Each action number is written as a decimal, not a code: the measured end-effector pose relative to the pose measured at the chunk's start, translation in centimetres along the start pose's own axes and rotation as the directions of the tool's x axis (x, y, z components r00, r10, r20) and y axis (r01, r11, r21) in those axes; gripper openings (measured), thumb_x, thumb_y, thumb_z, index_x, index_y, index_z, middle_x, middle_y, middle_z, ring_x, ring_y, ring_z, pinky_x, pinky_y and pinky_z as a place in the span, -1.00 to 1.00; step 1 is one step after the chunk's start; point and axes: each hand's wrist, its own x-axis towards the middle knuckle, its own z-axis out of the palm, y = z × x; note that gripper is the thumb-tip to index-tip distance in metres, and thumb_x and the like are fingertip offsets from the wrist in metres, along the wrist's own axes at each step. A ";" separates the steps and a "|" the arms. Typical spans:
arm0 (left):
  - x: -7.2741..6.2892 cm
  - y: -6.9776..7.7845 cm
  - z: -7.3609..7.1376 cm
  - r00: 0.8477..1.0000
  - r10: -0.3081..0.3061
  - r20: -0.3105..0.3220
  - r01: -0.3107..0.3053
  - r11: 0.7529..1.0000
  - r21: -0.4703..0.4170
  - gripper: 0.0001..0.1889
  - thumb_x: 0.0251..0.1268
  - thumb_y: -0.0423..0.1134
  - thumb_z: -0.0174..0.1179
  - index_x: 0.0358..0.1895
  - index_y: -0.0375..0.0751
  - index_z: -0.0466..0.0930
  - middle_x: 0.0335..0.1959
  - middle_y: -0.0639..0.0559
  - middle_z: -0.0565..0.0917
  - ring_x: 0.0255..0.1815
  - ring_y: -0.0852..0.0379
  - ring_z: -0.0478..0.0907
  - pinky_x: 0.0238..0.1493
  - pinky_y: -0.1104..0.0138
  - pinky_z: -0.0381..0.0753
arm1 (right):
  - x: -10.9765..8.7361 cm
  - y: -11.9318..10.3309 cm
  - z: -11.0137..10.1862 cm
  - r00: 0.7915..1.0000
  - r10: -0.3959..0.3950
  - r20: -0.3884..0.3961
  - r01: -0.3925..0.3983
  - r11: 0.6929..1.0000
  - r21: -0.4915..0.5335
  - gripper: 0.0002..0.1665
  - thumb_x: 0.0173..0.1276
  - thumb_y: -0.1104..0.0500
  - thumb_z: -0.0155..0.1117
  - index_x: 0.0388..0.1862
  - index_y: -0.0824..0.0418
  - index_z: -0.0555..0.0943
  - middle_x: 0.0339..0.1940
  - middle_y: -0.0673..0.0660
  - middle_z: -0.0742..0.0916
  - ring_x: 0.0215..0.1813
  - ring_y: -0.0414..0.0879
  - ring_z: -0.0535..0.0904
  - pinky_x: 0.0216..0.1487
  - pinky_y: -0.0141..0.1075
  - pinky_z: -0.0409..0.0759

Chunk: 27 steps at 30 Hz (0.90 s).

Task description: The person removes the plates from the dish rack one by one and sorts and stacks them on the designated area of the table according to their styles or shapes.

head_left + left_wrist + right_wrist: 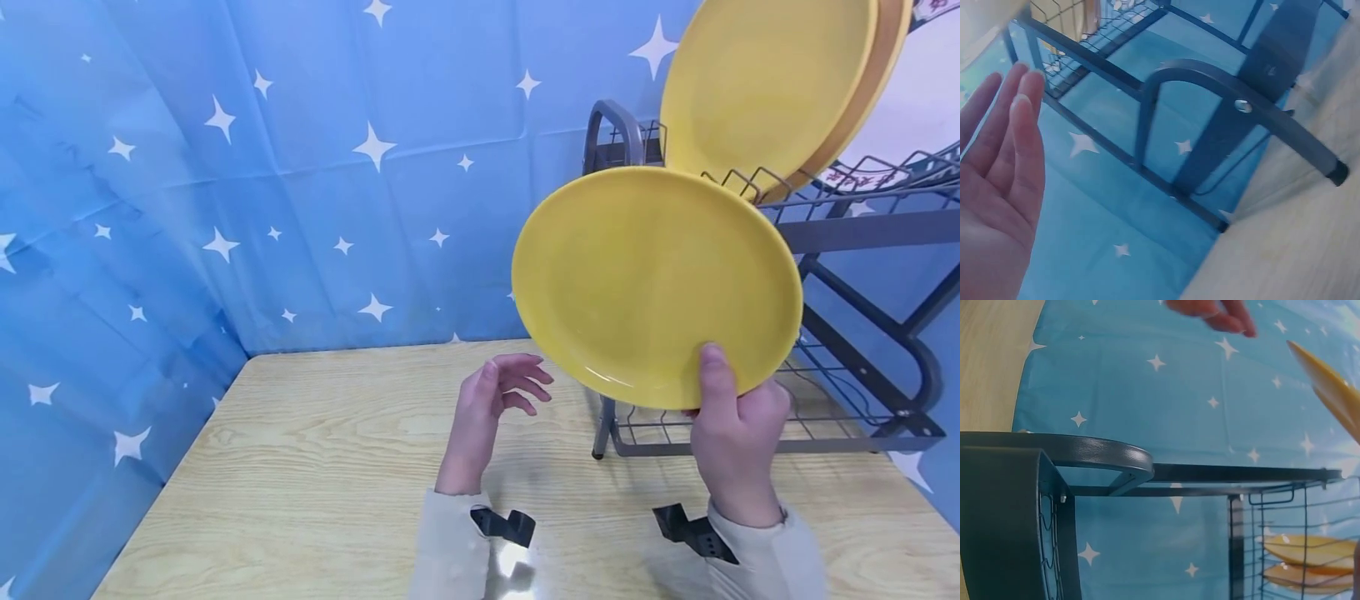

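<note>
My right hand (738, 433) grips a yellow oval plate (652, 283) by its lower right edge, thumb across the face. The plate is held up in the air, tilted toward the head camera, in front of a dark metal dish rack (862, 237). To its left, my left hand (498, 396) is raised over the table with loosely bent fingers and nothing in it. In the left wrist view that hand's fingers (1022, 125) stand apart from the rack. The right wrist view shows the plate (1329, 384) only edge-on, at the right border.
More yellow plates (765, 83) stand upright in the rack's upper tier, with a white patterned plate (911, 92) behind them. The lower wire shelf (660, 429) sits just above the wooden table (300, 475). A blue star-printed cloth (315, 208) hangs behind and at the left.
</note>
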 end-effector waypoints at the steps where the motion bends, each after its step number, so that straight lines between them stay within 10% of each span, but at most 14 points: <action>1: 0.0 0.3 0.0 1.000 0.011 0.008 -0.011 1.000 0.009 -0.49 0.46 -0.08 -0.43 0.00 -0.35 0.46 -0.22 -0.32 0.58 -0.34 -0.30 0.53 -0.42 0.02 0.53 | 0.0 0.0 0.0 1.000 0.000 0.006 0.000 1.000 0.001 -0.75 0.29 0.32 -0.03 -0.16 0.47 0.49 -0.47 0.13 0.63 -0.62 -0.23 0.52 -0.65 -0.52 0.44; 16: -0.3 1.3 -0.2 0.993 -0.056 -0.101 0.078 0.970 0.230 -0.76 0.28 -0.12 0.02 -0.31 -0.23 0.57 -0.71 -0.14 0.47 -0.69 0.01 0.44 -0.57 0.28 0.48 | -0.3 0.3 0.0 0.999 0.006 0.044 -0.003 0.998 -0.059 -0.80 0.26 0.34 0.02 -0.18 0.40 0.53 -0.35 -0.07 0.67 -0.38 -0.32 0.62 -0.45 -0.58 0.50; 27: -0.4 2.1 -0.3 0.972 -0.164 -0.168 0.198 0.958 0.208 -0.77 0.24 -0.17 0.09 -0.36 -0.30 0.59 -0.46 -0.09 0.67 -0.62 0.09 0.55 -0.65 0.32 0.51 | -0.1 0.3 0.3 0.997 -0.052 0.063 0.060 0.989 -0.138 -0.79 0.19 0.34 0.16 -0.21 0.46 0.54 -0.35 -0.09 0.68 -0.39 -0.37 0.61 -0.50 -0.60 0.48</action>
